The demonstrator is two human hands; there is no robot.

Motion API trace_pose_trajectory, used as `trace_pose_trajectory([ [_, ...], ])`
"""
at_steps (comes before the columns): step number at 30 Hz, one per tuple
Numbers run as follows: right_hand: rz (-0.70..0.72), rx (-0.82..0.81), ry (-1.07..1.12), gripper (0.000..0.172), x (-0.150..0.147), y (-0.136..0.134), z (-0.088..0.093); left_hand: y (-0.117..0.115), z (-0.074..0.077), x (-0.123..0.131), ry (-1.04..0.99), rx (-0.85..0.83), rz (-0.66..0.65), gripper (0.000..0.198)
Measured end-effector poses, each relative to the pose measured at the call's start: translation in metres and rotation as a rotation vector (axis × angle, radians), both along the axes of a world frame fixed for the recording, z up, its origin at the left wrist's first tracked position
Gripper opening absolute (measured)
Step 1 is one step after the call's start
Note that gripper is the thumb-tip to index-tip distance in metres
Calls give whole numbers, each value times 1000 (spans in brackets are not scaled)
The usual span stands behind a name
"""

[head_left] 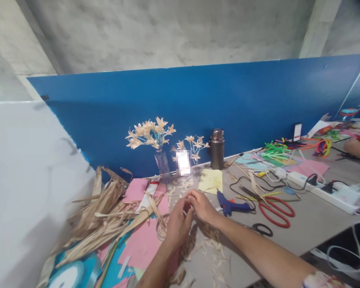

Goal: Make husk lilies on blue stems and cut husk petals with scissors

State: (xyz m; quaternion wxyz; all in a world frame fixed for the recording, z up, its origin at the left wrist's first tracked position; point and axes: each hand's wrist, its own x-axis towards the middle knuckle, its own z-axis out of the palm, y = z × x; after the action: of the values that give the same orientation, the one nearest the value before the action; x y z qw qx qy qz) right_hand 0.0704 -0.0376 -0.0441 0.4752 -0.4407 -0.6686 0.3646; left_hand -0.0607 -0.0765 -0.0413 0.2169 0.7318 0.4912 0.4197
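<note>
Over the middle of the table my left hand (179,223) and my right hand (201,206) meet at the fingertips. The fingers of both are bent and pinched together; whatever they hold is hidden or too small to make out. Below them lie dry husk scraps (214,248) and pink paper (142,244). A blue glue gun (232,205) rests just right of my right hand. Beyond my hands, a yellow paper sheet (210,181) lies flat. Husk flowers (151,133) stand in a clear vase (162,164), with a smaller bunch of husk flowers (198,146) beside it.
Dried husks (105,212) are heaped at left, near a blue ribbon roll (66,276). Red-handled scissors (276,210), a white power strip (324,192) and cables lie at right. A dark flask (217,150) stands before the blue partition (180,104). Another person's hand (357,148) shows far right.
</note>
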Motion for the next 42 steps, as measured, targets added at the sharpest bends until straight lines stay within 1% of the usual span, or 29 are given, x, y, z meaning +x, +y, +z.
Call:
trace_pose_trajectory([
  [3,29,-119,129,16,0,0,-2,0,2,0,-34,9,22,17],
  [7,77,-257,240,24,1,-1,-3,5,0,-4,-226,-67,83,25],
  [11,119,-295,276,29,4,-4,0,12,-7,-7,-410,-184,117,29],
  [15,126,-270,285,28,0,-4,-2,13,-11,-6,-488,-221,129,27],
  [17,132,-255,285,26,-4,-5,-4,12,-10,-6,-473,-217,140,27],
  [20,129,-189,231,25,-7,-7,-6,10,-5,-5,-354,-149,174,32],
  [22,80,-108,178,24,-5,-9,-4,8,-2,-4,-265,-102,193,35],
  [24,21,-46,143,21,1,-7,-2,6,-1,-2,-229,-102,195,38],
  [25,5,-38,136,22,5,-5,-2,5,-2,0,-218,-110,192,40],
  [28,-9,-43,103,33,15,2,-2,3,-3,3,-172,-115,172,45],
  [31,2,-39,54,36,19,6,-5,2,-5,4,-111,-84,143,42],
  [37,-18,38,-33,32,10,-1,-11,4,-9,3,-41,-54,95,36],
  [39,-30,62,-56,33,9,-3,-10,5,-10,2,-30,-48,99,35],
  [42,-22,87,-100,30,12,-6,-6,5,-10,1,-24,-39,107,35],
])
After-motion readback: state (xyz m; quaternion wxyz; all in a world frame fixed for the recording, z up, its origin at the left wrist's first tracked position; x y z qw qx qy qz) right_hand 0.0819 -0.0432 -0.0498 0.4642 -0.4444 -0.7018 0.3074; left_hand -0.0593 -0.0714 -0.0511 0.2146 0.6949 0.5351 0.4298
